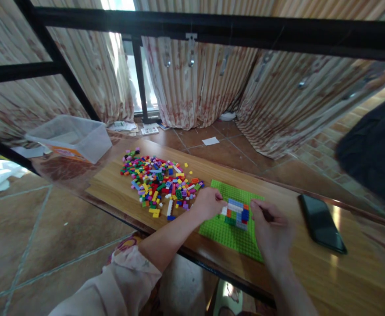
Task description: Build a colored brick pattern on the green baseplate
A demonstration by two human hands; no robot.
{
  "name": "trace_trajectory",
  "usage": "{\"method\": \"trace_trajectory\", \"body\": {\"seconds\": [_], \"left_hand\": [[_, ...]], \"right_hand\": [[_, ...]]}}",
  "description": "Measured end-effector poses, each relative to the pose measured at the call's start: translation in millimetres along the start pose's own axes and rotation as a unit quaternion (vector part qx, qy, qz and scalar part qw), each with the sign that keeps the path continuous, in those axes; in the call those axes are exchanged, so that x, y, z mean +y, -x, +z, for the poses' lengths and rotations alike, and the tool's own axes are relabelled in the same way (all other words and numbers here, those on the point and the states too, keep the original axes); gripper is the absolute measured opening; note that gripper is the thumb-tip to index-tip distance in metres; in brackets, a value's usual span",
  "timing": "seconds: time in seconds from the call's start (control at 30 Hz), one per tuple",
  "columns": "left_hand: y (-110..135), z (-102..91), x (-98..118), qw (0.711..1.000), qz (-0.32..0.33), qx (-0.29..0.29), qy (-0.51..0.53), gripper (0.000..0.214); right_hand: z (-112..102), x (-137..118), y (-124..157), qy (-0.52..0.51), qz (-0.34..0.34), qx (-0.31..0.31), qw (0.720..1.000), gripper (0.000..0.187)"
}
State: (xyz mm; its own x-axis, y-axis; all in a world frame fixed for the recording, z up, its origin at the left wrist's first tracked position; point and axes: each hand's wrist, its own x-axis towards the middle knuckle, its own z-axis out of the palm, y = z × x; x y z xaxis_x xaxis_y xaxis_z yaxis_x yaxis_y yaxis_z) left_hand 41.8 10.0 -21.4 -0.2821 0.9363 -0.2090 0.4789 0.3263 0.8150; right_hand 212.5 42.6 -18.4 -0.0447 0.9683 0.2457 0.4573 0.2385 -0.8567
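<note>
Head view: what's in the clear tub at the far left?
Something orange and white lies flat at the bottom; I can't make out more. The loose bricks are heaped on the table, right of the tub.

Any room by the near edge?
The green baseplate nearly reaches it. Bare wood lies between the baseplate and the phone.

Counts?
One tub, one baseplate, one phone, one brick build mid-plate; the bricks are too many to count. The left hand, curled, grips the build's left side. The right hand has its fingers drawn together beside it; what they pinch, I can't tell.
</note>
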Motion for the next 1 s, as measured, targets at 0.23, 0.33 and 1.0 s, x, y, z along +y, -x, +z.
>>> {"method": "trace_trajectory", "body": {"seconds": [0.23, 0.33, 1.0], "left_hand": [[-8, -53.7, -5, 0.971, 0.041, 0.089, 0.217, 0.018], [-11, -81.1, -11, 0.944, 0.035, 0.177, 0.278, 0.017], [-9, -109.9, -30, 0.909, 0.045, 0.247, 0.332, 0.018]], "right_hand": [[21, -13, 26, 0.005, -0.11, -0.099, 0.989, 0.023], [40, -20, 52, 0.033, -0.248, -0.2, 0.947, 0.018], [108, -49, 107, 0.184, -0.436, -0.27, 0.839, 0.034]]}}
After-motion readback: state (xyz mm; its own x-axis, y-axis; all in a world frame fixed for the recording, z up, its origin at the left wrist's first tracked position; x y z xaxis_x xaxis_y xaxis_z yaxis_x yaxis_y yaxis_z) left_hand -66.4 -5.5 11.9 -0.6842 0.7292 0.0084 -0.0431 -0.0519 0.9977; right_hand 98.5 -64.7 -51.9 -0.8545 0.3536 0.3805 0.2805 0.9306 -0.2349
